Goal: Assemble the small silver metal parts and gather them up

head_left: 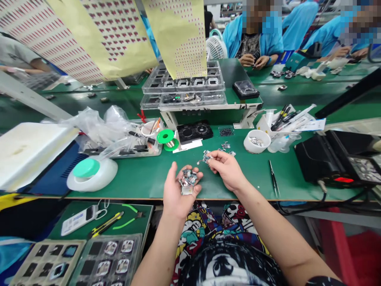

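Along the bench's [287,167] front edge, two hands hold small electronic parts.
At left, the left hand [175,194], palm up, cradles a jumble of circuit boards [188,178] in curled fingers. To its right, slightly farther from the front edge, the right hand [229,169] pinches a small board cluster [206,156] between thumb and fingers; this sticks out leftward, toward the left hand's load yet apart from it, its long axis unclear. Just beyond the right hand, which is nearer them, loose boards [225,145] lie on the bench.
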Tool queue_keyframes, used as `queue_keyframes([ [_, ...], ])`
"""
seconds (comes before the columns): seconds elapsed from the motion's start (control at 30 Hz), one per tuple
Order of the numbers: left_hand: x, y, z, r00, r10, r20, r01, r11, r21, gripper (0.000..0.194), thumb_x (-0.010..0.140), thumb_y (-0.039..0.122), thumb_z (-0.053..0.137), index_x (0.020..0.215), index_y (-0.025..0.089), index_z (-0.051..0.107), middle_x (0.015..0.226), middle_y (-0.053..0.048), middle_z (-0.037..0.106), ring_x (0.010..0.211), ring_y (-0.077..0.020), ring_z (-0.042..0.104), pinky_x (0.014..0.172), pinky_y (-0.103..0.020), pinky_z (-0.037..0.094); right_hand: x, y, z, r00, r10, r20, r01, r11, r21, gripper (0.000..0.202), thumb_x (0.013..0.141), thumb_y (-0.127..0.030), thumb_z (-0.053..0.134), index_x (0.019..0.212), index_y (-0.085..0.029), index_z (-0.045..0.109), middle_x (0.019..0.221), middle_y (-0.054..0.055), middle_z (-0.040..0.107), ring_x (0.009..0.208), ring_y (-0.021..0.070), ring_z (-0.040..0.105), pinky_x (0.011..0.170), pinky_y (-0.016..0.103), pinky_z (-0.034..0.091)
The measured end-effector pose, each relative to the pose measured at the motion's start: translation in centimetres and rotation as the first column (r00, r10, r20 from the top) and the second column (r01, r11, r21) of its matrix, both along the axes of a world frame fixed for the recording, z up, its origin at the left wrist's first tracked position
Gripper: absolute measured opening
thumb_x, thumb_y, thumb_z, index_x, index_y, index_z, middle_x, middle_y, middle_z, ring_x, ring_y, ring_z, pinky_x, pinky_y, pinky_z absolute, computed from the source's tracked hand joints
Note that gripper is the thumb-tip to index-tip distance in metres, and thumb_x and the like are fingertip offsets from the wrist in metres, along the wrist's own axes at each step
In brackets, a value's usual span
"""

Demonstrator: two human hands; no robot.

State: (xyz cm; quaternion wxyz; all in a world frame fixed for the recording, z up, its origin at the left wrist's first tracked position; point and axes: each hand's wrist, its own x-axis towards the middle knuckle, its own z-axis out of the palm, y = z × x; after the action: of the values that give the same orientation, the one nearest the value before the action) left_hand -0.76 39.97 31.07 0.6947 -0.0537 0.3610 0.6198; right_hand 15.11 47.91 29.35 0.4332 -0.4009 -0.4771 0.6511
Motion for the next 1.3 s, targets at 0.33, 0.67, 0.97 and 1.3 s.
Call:
queue_keyframes([
  [0.33, 2.7, 3.8, -1.1, 0.992, 0.026, 0.122, -0.024, 1.0, -0.019, 0.018, 0.103, 0.03, 0.062, 0.095, 0.015, 0.066, 0.088, -0.005, 0.072, 0.078, -0.0174, 0.073, 0.072, -0.031, 0.064, -0.1, -1.6, 0.4, 0.912, -0.22, 0.347, -0.025, 0.813, 0.581, 0.015, 0.093, -0.026, 0.066, 0.103, -0.027, 0.078, 0.098, 0.004, 0.074, 0.08, 0.0199, 0.064, 0.075, 0.037, 0.055],
  [0.67, 2.7, 3.8, -1.4, 0.991, 0.005, 0.134, -0.003, 1.0, -0.019, 0.021, 0.104, 0.03, 0.06, 0.095, 0.012, 0.067, 0.087, -0.008, 0.071, 0.076, -0.0181, 0.071, 0.076, -0.033, 0.065, -0.5, -1.6, -0.4, 0.85, -0.181, 0.494, -0.213, 0.74, 0.638, 0.034, 0.087, -0.015, 0.068, 0.118, -0.028, 0.072, 0.117, 0.007, 0.066, 0.11, 0.0256, 0.065, 0.091, 0.04, 0.057],
  [0.97, 1.7, 3.2, -0.8, 0.982, 0.044, 0.183, -0.046, 0.999, 0.009, 0.02, 0.104, 0.027, 0.058, 0.092, 0.012, 0.065, 0.085, -0.007, 0.067, 0.073, -0.0157, 0.067, 0.06, -0.024, 0.058, -0.4, -1.3, -0.1, 0.878, 0.01, 0.478, -0.255, 0.854, 0.453, 0.054, 0.076, -0.015, 0.077, 0.128, -0.028, 0.067, 0.121, 0.004, 0.061, 0.081, 0.0144, 0.054, 0.077, 0.033, 0.053],
  [1.3, 0.0, 2.6, -0.4, 0.968, 0.128, 0.214, -0.128, 0.992, -0.014, 0.018, 0.105, 0.023, 0.056, 0.095, 0.012, 0.066, 0.095, -0.011, 0.07, 0.079, -0.017, 0.071, 0.065, -0.025, 0.063, 0.4, -0.3, 0.0, 0.973, 0.162, 0.166, -0.196, 0.957, 0.213, 0.044, 0.085, -0.037, 0.082, 0.125, -0.025, 0.07, 0.118, 0.006, 0.069, 0.084, 0.0156, 0.059, 0.076, 0.032, 0.054],
])
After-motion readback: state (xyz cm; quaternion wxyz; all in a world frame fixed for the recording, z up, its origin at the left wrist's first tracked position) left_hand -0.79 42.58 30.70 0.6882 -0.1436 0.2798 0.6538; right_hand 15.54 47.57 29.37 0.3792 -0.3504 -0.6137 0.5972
